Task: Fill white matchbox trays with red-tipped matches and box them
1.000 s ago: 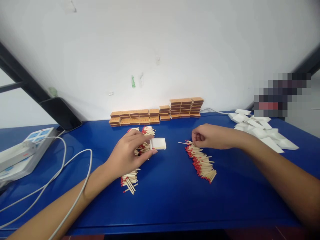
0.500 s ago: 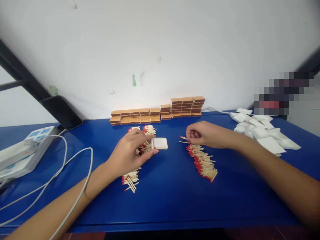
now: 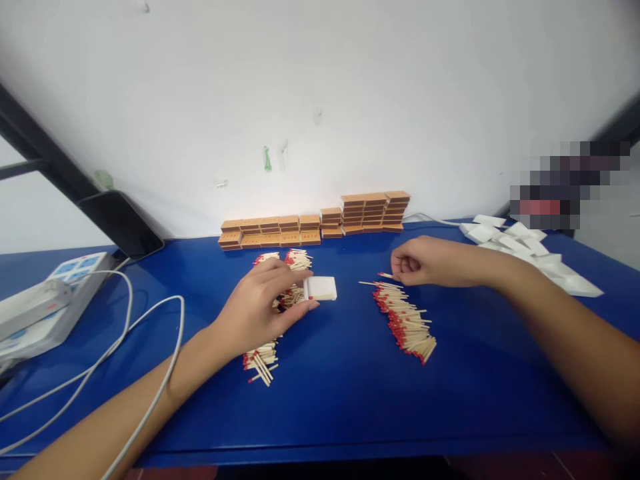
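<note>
My left hand [image 3: 260, 303] lies over a row of red-tipped matches [image 3: 263, 357] on the blue table [image 3: 340, 400]; its thumb and fingers grip the left end of a small white matchbox tray [image 3: 321, 288]. My right hand [image 3: 425, 261] is curled into a pinch just above the far end of a second row of matches [image 3: 406, 323], holding a match or two whose tips stick out to the left.
Brown matchboxes [image 3: 315, 223] are stacked along the wall. A heap of empty white trays [image 3: 530, 257] lies at the right. At the left are a white power strip [image 3: 45, 303], white cables [image 3: 145, 333] and a dark phone [image 3: 123, 223] leaning on the wall.
My right hand pinched matches from the far end of the right row, lifted them leftward, then drew back to the right. My left hand and the white tray have stayed put.
</note>
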`<state>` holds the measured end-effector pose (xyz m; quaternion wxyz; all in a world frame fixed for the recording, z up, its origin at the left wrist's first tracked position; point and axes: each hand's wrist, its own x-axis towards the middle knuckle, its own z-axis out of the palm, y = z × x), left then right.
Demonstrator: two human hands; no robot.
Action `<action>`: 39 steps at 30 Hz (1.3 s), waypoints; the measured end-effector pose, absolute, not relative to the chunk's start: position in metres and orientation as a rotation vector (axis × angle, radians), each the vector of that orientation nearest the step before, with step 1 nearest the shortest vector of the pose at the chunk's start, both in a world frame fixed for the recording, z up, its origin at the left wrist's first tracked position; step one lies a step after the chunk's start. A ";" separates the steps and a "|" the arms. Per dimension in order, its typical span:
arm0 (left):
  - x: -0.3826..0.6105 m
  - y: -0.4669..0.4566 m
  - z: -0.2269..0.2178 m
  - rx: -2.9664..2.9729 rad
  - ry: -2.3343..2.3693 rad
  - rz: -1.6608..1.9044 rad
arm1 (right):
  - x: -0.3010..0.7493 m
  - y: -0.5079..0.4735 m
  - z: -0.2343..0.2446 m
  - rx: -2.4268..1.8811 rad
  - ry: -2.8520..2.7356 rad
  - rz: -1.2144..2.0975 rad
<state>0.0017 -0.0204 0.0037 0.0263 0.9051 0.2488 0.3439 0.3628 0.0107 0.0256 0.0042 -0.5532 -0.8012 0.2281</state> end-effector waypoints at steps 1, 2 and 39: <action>0.001 -0.020 0.004 2.794 0.776 1.064 | 0.363 0.011 0.025 -1.730 -2.514 0.744; 0.001 -0.020 0.003 2.790 0.783 1.070 | 0.362 0.010 0.024 -1.728 -2.516 0.764; 0.002 -0.021 0.005 2.800 0.782 1.057 | 0.353 0.007 0.020 -1.731 -2.531 0.743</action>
